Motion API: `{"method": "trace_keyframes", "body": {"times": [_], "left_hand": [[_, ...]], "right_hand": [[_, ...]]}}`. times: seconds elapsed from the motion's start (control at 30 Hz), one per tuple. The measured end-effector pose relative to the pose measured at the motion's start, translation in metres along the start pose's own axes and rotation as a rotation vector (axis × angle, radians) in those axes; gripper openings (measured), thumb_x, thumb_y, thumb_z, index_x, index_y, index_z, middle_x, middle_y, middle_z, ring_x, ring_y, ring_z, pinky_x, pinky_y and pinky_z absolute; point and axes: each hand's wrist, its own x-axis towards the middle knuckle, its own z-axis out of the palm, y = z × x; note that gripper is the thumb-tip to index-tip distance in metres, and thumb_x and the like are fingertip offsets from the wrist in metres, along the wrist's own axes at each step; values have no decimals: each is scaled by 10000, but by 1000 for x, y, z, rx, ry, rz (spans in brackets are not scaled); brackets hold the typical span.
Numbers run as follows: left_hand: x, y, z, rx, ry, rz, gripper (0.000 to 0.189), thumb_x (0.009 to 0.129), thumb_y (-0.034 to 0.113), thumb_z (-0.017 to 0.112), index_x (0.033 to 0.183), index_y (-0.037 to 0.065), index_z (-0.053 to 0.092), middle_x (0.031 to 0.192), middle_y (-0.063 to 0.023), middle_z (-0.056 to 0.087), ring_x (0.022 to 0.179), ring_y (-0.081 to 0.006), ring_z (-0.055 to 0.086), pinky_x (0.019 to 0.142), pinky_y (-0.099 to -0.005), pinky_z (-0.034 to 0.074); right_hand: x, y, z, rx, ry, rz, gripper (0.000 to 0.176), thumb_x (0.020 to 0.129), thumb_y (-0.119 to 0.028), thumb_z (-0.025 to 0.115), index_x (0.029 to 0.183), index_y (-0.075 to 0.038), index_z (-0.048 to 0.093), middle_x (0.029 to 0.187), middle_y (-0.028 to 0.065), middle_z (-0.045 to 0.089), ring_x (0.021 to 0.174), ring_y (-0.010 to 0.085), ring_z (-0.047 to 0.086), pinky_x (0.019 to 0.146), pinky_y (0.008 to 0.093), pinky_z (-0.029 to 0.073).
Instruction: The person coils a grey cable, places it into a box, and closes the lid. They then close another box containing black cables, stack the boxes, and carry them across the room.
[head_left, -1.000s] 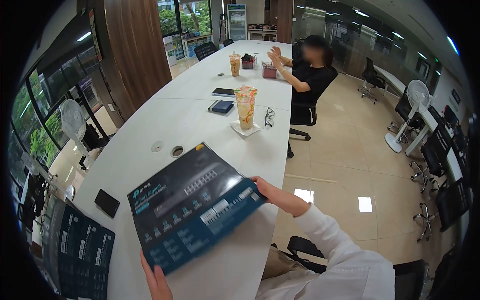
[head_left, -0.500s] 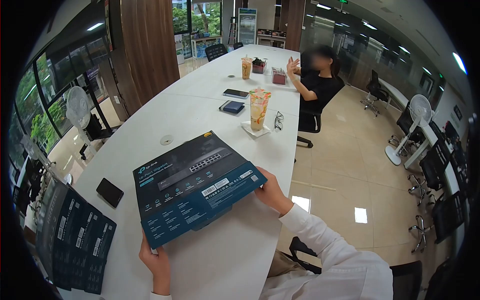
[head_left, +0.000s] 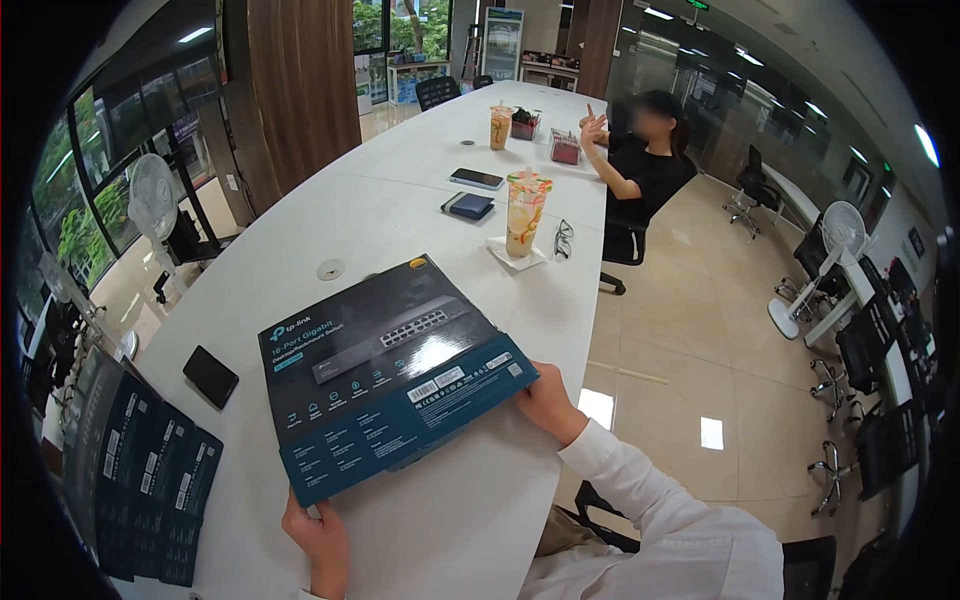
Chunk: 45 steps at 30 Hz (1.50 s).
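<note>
A flat black and teal network switch box [head_left: 385, 365], printed "tp-link 16-Port Gigabit", is held tilted over the near part of the white table. Its near left corner is gripped by my left hand [head_left: 317, 540], fingers partly hidden under the cardboard. At the near right corner my right hand [head_left: 550, 405] closes on the edge, the thumb on the side and the other fingers out of sight below. Left of this box lies a dark phone [head_left: 210, 377]. Several similar teal boxes [head_left: 145, 480] stand in a row at the table's left edge.
Farther up the table [head_left: 390, 200] are a drink cup [head_left: 525, 215] on a napkin, glasses [head_left: 563, 240], a dark wallet [head_left: 467, 205], another phone [head_left: 477, 178] and a second cup [head_left: 500, 130]. A person [head_left: 645, 170] sits on the right side. A standing fan [head_left: 840, 235] is farther right.
The box has tilted slightly, and a bright reflection now shows on its top face. Both hands keep their hold. The seated person's hands have shifted a little.
</note>
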Motion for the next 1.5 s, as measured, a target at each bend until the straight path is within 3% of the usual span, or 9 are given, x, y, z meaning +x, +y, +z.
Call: {"method": "trace_keyframes", "body": {"times": [0.27, 0.37, 0.47, 0.67, 1.1, 1.2, 1.3, 1.43, 1.5], "left_hand": [[-3, 10, 2, -55, 5, -22, 263, 860, -67, 518, 1097, -74, 630, 924, -167, 711, 838, -255, 701, 760, -318, 514], [-5, 9, 2, -65, -4, -25, 257, 860, -54, 530, 1098, -79, 623, 920, -163, 709, 849, -246, 700, 766, -319, 514], [-9, 8, 5, -109, 29, -13, 248, 865, -32, 545, 1097, -82, 617, 911, -162, 705, 839, -239, 691, 768, -318, 513], [-16, 0, 4, -125, 9, -90, 247, 866, -11, 564, 1096, -86, 614, 907, -158, 697, 819, -224, 663, 770, -315, 509], [-14, -2, 3, -35, -8, -58, 469, 821, -75, 583, 1290, -92, 568, 1163, -250, 676, 1079, -322, 682, 931, -348, 509], [-13, 0, 3, 8, 43, -12, 467, 823, -75, 588, 1291, -80, 574, 1172, -247, 672, 1060, -342, 685, 921, -346, 521], [-11, 6, 2, 57, 110, 82, 448, 843, -56, 599, 1291, -66, 580, 1177, -240, 669, 1055, -354, 681, 901, -345, 530], [0, 24, -9, 91, 173, 136, 378, 887, -8, 613, 1261, -58, 608, 1051, -246, 686, 841, -322, 705, 756, -329, 538], [13, 39, -21, 110, 165, 116, 332, 911, 33, 621, 1233, -48, 635, 959, -239, 694, 718, -291, 691, 676, -314, 524]], "right_hand": [[2, -1, 0, -23, -23, 122, 290, 729, 76, 612, 984, -38, 690, 894, 199, 684, 806, 410, 645, 714, 390, 539], [8, -1, 1, -47, 47, -56, 287, 707, 74, 636, 958, -44, 708, 967, 177, 705, 896, 392, 656, 790, 402, 540], [8, 0, 0, -45, 10, -1, 283, 699, 74, 646, 945, -47, 718, 1024, 160, 713, 954, 381, 655, 844, 410, 534], [4, 6, 1, 23, 2, 93, 306, 713, 76, 641, 996, -24, 699, 993, 169, 706, 920, 377, 651, 826, 412, 530], [5, 40, 11, 89, -35, 49, 316, 766, 96, 595, 1065, 18, 660, 1023, 215, 686, 940, 391, 660, 819, 393, 525], [8, 49, 8, 62, -93, 66, 296, 784, 89, 603, 1066, 22, 658, 961, 204, 698, 862, 340, 684, 784, 356, 526], [13, 24, 3, 216, -47, 33, 181, 861, 62, 598, 1034, 35, 645, 868, 154, 683, 764, 210, 632, 718, 307, 496], [30, -8, -22, -15, 32, -63, 116, 937, 24, 572, 1032, 27, 639, 836, 119, 674, 762, 202, 613, 742, 312, 501], [40, -26, -27, 237, 114, 14, 304, 944, -4, 575, 1244, 16, 531, 1067, 134, 637, 907, 202, 610, 794, 329, 491]]}}
